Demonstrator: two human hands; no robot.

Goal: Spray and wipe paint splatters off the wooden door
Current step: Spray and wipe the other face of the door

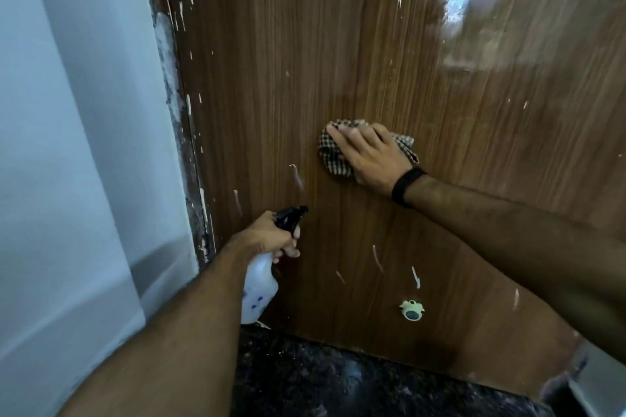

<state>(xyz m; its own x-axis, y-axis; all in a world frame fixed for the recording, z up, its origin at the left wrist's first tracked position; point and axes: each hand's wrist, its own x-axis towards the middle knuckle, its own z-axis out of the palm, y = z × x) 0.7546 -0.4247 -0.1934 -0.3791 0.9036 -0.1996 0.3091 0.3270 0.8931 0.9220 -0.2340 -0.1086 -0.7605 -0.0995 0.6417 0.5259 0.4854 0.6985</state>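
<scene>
Lower centre of frame: left hand (271, 236) gripped bottle (258, 291), nozzle aimed at door (338, 44). Mid-frame: right hand (369, 155), fingers flat, pressed cloth (333, 159) on door. Splatters (377, 257) remained lower centre and along left edge; job looked partway done.
</scene>
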